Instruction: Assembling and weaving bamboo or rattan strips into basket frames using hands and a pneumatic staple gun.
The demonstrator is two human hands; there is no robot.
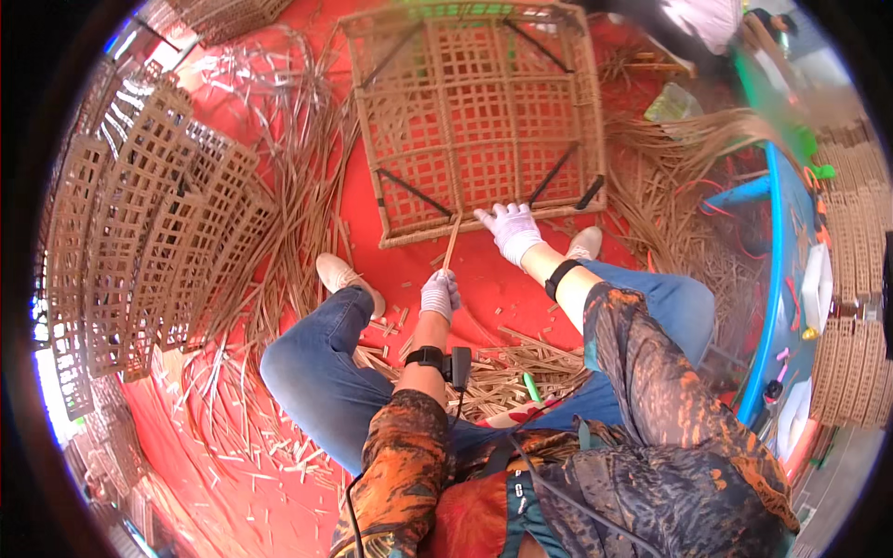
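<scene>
A large brown woven lattice panel (479, 121) with a thick wrapped rim stands in front of me, dark struts across its corners. My left hand (441, 295), in a white glove, is closed around a flat tan weaving strip (452, 244). That strip runs up to the panel's near rim, by the middle rib. My right hand (512, 230), also gloved, has its fingers stretched out at the same rim, just right of the strip. Nothing shows in its grip. Whether its fingertips touch the rim I cannot tell.
Stacked woven lattice panels (139, 232) lean at the left. Long loose strips (288, 205) lie beside the panel on the red floor covering (474, 274). Short offcuts (512, 372) and a green-handled tool (531, 387) lie between my legs. A blue tube frame (774, 279) stands at the right.
</scene>
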